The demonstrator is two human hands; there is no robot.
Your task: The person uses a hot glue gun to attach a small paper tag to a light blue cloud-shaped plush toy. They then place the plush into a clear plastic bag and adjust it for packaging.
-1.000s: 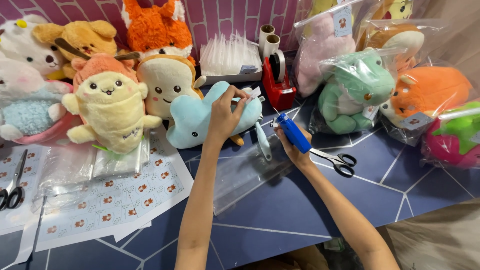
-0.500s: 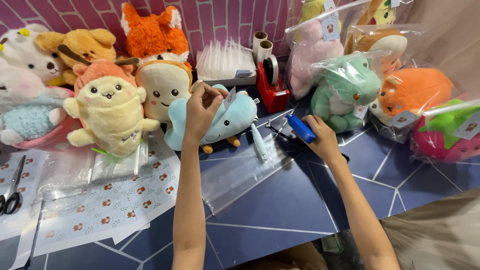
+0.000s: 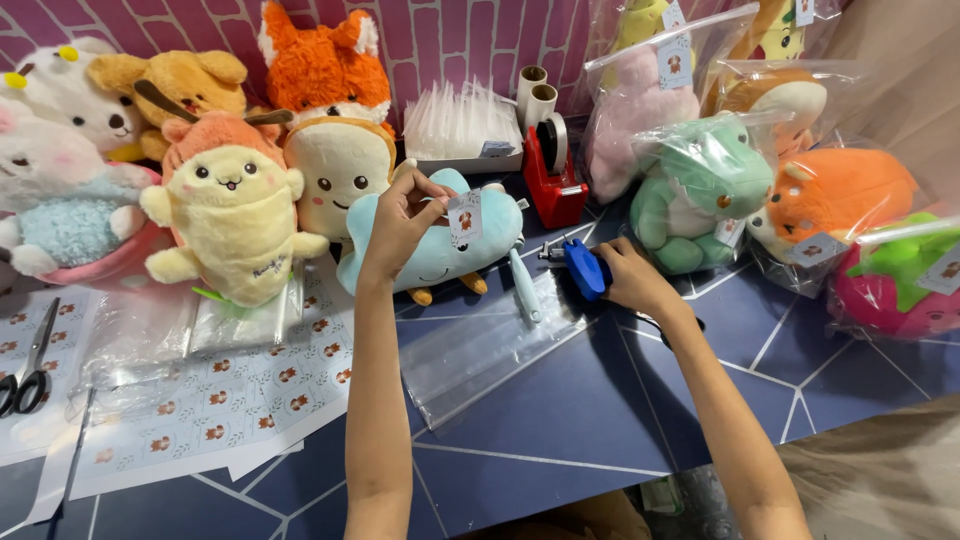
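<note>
My left hand (image 3: 402, 222) pinches the top of a light blue whale plush (image 3: 440, 245) that lies on the dark blue table, right beside a small paper tag (image 3: 465, 216) on the plush. My right hand (image 3: 632, 281) rests on the table with its fingers around a blue tagging gun (image 3: 580, 266), whose tip points left toward the plush. A clear plastic bag (image 3: 490, 345) lies flat in front of the plush, with a pale blue stick-shaped tool (image 3: 525, 287) on its upper edge.
Unbagged plush toys (image 3: 232, 215) crowd the back left; bagged plush toys (image 3: 700, 180) fill the back right. A red tape dispenser (image 3: 550, 175) and a stack of clear bags (image 3: 462, 125) stand behind. Sticker sheets (image 3: 200, 410) and scissors (image 3: 30, 365) lie at left.
My left hand has shifted from the whale's body up to its top near the paper tag. My right hand has lowered the blue tagging gun to the table, over the black-handled scissors.
</note>
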